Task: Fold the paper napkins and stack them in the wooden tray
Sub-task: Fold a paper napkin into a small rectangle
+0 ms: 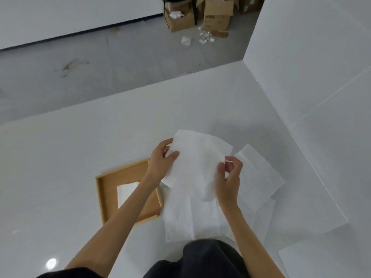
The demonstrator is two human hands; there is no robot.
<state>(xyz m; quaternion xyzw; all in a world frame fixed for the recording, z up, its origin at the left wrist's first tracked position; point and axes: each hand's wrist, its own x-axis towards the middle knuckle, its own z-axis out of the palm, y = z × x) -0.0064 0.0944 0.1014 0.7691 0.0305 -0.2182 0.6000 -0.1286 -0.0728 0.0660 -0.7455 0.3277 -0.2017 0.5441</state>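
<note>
I hold one white paper napkin (197, 157) up above the white table (80, 147). My left hand (162, 159) pinches its left edge and my right hand (228, 177) pinches its right edge. Beneath it several more unfolded napkins (184, 217) lie spread on the table, one reaching out to the right (259, 173). Left of them sits the wooden tray (104, 197), and a folded white napkin (126, 192) lies in it, partly hidden by my left forearm.
A white wall (321, 67) rises along the right side of the table. Beyond the table's far edge lies grey floor (100, 67) with cardboard boxes (216, 17) and paper scraps (186, 40). My dark trousers (200, 259) show at the bottom.
</note>
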